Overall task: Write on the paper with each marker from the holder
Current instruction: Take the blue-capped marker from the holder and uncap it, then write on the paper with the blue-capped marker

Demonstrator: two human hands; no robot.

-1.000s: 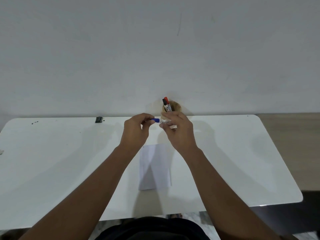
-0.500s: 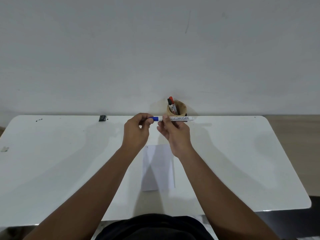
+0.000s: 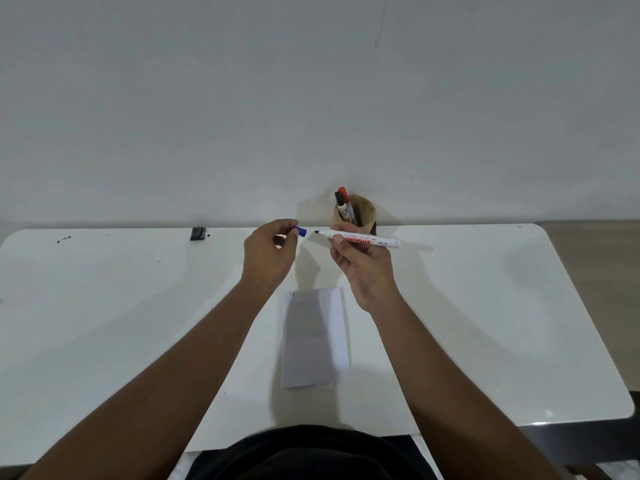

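Note:
My right hand point(image 3: 363, 268) grips a white marker point(image 3: 360, 238), held level above the table with its bare dark tip pointing left. My left hand point(image 3: 268, 252) pinches the marker's blue cap point(image 3: 300, 231), a short gap away from the tip. Behind my right hand, against the wall, stands a round wooden holder point(image 3: 363, 213) with a red-capped marker point(image 3: 344, 200) and a black-capped marker point(image 3: 340, 202) leaning in it. A narrow white paper point(image 3: 315, 336) lies flat on the white table point(image 3: 104, 323) between my forearms, nearer to me than both hands.
A small black object point(image 3: 198, 233) sits at the table's back edge to the left, with a few dark specks point(image 3: 64, 239) further left. The grey wall rises right behind the table. Wooden floor point(image 3: 602, 271) shows past the table's right edge.
The cap has come off the marker: my left hand drew it to the left, my right hand shifted right, and the dark tip now shows between them.

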